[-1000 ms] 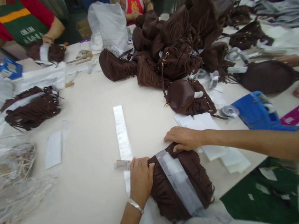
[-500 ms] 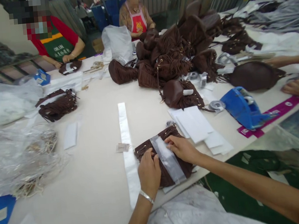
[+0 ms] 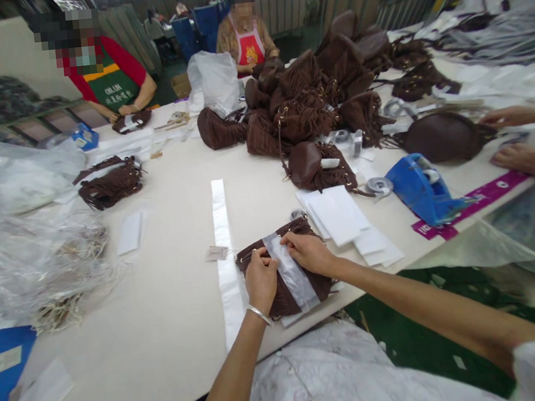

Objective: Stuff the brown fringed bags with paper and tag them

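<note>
Brown fringed bag (image 3: 250, 257) sits right at the near edge of the table (image 3: 166, 324), a clear band (image 3: 296, 279) running across its middle. Left hand (image 3: 261, 281) is on the bag, fingers curled down at the band's edge; I cannot tell if they pinch it. Right hand (image 3: 309, 254) lies over the band's upper end, fingers together and flat, not closed around anything.

Just left, touching the bag, a long white strip (image 3: 220, 217) runs up the cream tabletop, a small tag (image 3: 216, 252) beside it. To the right, white sheets (image 3: 339, 215), then a blue tape dispenser (image 3: 415, 189). Farther back, a heap of brown bags (image 3: 314, 95). Crumpled clear plastic (image 3: 32, 267) crowds the left side. Across the table a person in a green apron (image 3: 109, 86) works; a co-worker's hand (image 3: 521, 160) shows at the right. Corrugated walls close the room behind.
</note>
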A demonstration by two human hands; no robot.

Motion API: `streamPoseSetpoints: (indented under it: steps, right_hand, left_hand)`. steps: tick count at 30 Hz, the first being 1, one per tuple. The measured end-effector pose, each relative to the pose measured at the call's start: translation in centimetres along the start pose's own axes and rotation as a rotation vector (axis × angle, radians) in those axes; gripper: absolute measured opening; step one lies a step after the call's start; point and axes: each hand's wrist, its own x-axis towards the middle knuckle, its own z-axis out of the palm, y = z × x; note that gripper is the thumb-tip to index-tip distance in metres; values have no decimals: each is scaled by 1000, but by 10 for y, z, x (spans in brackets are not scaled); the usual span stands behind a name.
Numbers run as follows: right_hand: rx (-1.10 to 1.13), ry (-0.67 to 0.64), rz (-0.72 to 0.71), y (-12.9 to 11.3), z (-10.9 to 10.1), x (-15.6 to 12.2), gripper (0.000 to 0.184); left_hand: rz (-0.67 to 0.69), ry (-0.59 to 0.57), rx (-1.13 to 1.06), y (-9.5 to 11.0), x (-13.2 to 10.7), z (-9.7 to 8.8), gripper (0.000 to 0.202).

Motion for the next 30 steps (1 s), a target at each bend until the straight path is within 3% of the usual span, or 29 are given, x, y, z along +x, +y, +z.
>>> streamPoseSetpoints:
  steps: [6, 12, 19, 24, 27, 30]
  right_hand:
    - [45, 47, 70, -5, 0, -5, 19]
    - [72, 77, 28, -11, 6, -4, 38]
    - [144, 48, 35, -7, 1, 1, 29]
    - [-83, 14, 104, -9, -4, 19, 32]
    - [-219, 18, 47, -10, -7, 34, 27]
    - [-241, 11, -57, -5, -14, 50, 26]
  left_hand:
    - [13, 39, -15, 2, -1, 4, 38]
    - [58, 66, -35, 0, -8, 9, 38]
    - [81, 60, -19, -1, -7, 11, 36]
    - [86, 62, 78, 3, -3, 12, 37]
    - [142, 61, 111, 5, -2, 7, 36]
    - [251, 137, 256, 5, 2, -1, 32]
